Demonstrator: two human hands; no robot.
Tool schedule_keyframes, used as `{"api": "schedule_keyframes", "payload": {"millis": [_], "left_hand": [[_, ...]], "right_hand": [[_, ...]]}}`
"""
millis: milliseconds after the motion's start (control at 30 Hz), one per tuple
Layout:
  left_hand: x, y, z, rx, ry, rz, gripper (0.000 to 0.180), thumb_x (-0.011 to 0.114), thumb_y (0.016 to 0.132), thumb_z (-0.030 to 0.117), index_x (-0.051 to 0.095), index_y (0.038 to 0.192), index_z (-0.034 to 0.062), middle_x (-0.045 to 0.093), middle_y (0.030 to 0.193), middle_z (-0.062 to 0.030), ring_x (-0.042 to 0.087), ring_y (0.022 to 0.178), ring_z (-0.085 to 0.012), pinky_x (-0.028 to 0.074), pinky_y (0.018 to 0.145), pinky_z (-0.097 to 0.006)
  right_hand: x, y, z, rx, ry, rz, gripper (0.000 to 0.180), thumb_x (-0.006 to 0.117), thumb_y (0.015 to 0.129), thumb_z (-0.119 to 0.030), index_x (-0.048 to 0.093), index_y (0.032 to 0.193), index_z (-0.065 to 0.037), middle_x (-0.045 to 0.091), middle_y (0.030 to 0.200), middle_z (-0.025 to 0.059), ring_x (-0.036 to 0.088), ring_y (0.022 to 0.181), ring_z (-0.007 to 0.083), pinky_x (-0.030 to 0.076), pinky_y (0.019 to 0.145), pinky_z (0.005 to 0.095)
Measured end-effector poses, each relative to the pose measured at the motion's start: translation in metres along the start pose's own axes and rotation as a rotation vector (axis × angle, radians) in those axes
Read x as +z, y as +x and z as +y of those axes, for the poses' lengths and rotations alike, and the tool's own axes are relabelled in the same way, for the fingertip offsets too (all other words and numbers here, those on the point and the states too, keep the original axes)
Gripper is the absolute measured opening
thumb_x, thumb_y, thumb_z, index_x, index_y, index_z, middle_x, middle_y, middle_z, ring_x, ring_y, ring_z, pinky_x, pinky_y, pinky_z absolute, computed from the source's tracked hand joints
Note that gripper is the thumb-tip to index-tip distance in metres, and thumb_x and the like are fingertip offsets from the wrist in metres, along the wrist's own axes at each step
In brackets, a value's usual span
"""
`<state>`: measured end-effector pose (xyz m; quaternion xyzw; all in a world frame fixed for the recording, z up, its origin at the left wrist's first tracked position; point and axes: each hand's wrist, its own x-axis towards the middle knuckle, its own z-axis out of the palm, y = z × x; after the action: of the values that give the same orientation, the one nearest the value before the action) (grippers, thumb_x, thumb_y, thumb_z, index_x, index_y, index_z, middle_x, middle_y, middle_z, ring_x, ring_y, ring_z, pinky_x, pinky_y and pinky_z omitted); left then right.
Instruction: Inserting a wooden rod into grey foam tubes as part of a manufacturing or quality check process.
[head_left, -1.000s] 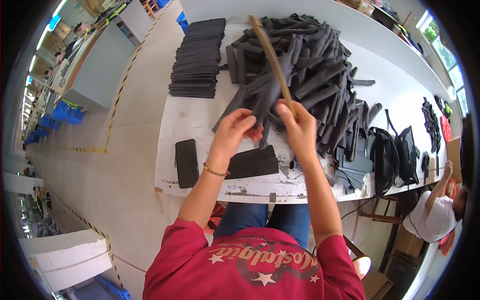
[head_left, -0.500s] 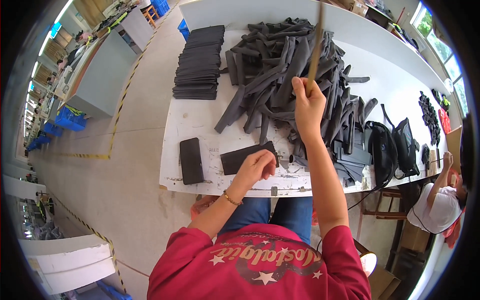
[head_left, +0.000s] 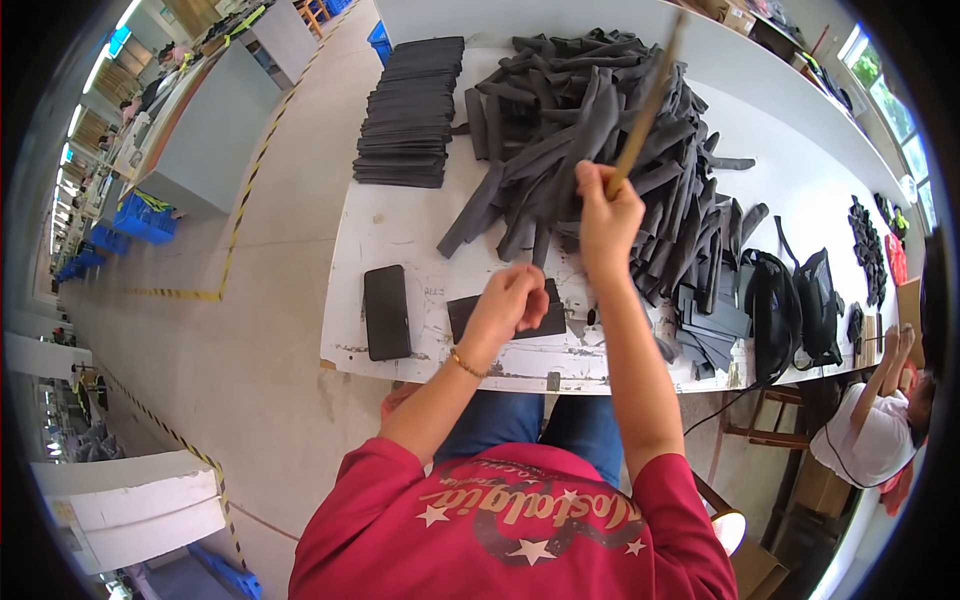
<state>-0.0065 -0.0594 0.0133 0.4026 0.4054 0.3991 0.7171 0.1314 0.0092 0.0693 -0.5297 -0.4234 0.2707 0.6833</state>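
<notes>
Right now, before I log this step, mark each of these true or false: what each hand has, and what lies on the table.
1. The right hand holds a wooden stick raised over the pile of dark strips. True.
2. The left hand grips the stick too. False: it is down on a flat dark piece at the table's near edge.
3. A neat stack of dark pieces lies left of the loose pile. True.
4. The flat black rectangle lies on the floor. False: it lies on the white table.
</notes>
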Motion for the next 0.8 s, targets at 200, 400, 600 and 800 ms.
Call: {"api": "schedule_keyframes", "payload": {"millis": [200,400,600,800], "left_hand": [[0.013,-0.002,0.030,-0.054,-0.326,0.246,0.030,0.047,0.097,0.031,0.056,0.092,0.0031,0.060,0.066,-0.0086,0.053,0.043,-0.0133,0.033,0.034,-0.022],[0.013,0.035,0.038,0.149,-0.088,0.233,0.022,0.044,0.095,0.017,0.056,0.093,-0.0006,0.059,0.065,-0.0087,0.054,0.043,-0.0150,0.035,0.034,-0.023],[-0.019,0.002,-0.024,-0.020,-0.183,0.232,0.020,0.042,0.094,0.011,0.057,0.090,-0.0012,0.059,0.064,-0.0088,0.052,0.042,-0.0125,0.034,0.034,-0.021],[-0.032,-0.015,-0.042,0.536,0.825,0.196,0.017,0.066,0.083,0.010,0.063,0.099,0.0054,0.062,0.074,-0.0070,0.058,0.056,-0.0137,0.045,0.050,-0.024]], "right_hand": [[-0.003,0.005,0.000,0.040,-0.033,-0.024,0.023,0.068,0.089,-0.019,0.065,0.083,0.003,0.057,0.065,-0.0029,0.045,0.060,0.0033,0.037,0.054,0.0199],[0.014,-0.029,-0.004,0.139,-0.016,-0.122,0.021,0.070,0.087,-0.016,0.065,0.079,0.002,0.054,0.060,-0.0036,0.045,0.059,0.0028,0.037,0.051,0.0222],[0.011,0.017,0.017,0.037,-0.086,-0.049,0.029,0.070,0.086,-0.023,0.066,0.079,0.004,0.060,0.062,0.0003,0.049,0.056,0.0061,0.040,0.053,0.0239],[-0.004,0.016,0.053,-0.075,-0.490,-0.236,0.039,0.072,0.083,-0.030,0.062,0.101,0.004,0.060,0.068,0.0091,0.055,0.065,0.0113,0.045,0.060,0.0280]]}}
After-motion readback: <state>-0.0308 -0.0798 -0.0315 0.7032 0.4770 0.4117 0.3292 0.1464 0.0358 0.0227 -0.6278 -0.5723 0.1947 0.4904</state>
